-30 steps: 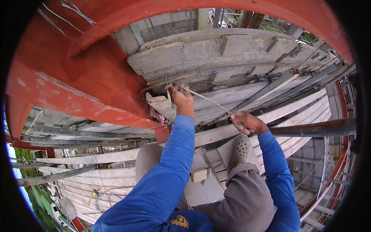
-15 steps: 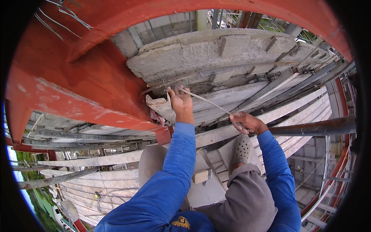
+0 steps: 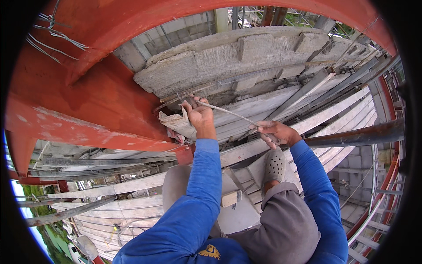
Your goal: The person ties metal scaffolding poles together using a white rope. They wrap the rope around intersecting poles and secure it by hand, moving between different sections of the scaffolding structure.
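A thin grey rod (image 3: 231,113), like a length of ribbed steel bar, slants between my two hands. My left hand (image 3: 201,118) is closed at its far end, beside a thin bar that runs along the rough concrete beam (image 3: 193,70). What the curled fingertips cover there is partly hidden. Round the rod's nearer end, my right hand (image 3: 278,133) has its thumb and fingers closed. A broken, pale board-like piece (image 3: 176,122) sticks up just left of my left wrist, against the red steel beam (image 3: 96,132).
White planks (image 3: 246,149) run below my hands. A rusty pipe (image 3: 360,135) juts in from the right, near my right wrist. My foot in a grey clog (image 3: 274,165) stands close under that hand. Loose wires (image 3: 55,33) hang at upper left. A small block (image 3: 231,199) lies between my legs.
My right hand has shifted slightly left and up with the rod's end, its grip turned a little. My left hand stays at the far end. The whole view has shifted slightly.
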{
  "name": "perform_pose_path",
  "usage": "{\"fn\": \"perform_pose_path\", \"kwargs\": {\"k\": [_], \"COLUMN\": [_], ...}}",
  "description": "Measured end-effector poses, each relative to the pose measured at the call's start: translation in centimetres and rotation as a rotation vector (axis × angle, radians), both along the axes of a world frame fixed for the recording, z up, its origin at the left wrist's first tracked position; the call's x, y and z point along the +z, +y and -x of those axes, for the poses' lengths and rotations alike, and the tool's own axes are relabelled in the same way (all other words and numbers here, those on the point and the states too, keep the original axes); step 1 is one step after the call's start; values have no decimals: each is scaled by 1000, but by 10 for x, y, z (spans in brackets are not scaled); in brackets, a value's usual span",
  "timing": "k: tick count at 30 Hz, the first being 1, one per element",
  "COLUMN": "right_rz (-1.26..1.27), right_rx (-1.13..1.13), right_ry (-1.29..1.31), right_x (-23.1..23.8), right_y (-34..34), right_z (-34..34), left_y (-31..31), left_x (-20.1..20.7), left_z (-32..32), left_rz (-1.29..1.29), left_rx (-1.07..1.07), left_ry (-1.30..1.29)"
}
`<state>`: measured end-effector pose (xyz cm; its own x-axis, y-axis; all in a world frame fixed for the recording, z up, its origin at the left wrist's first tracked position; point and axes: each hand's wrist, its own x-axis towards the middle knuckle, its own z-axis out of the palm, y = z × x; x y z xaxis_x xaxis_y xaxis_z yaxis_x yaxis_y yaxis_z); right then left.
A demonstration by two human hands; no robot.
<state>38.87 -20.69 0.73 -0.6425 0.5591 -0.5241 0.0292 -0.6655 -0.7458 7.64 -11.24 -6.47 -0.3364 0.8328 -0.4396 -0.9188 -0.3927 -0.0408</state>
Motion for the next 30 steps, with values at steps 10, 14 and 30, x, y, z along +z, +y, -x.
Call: {"fn": "perform_pose_path", "kwargs": {"k": [10,14,30], "right_rz": [312,280,176], "right_rx": [-107,-53,0], "right_ry": [178,97,15], "right_x": [-22,-1,12], "right_y": [-21,-15,-4], "right_z": [14,15,3], "left_y": [5,12,18], "left_x": [-7,-20,-25], "left_z": [0,16,11], "left_rz": [117,-8,80], "left_rx": [-29,-127,-139], "left_ry": [130,92,123]}}
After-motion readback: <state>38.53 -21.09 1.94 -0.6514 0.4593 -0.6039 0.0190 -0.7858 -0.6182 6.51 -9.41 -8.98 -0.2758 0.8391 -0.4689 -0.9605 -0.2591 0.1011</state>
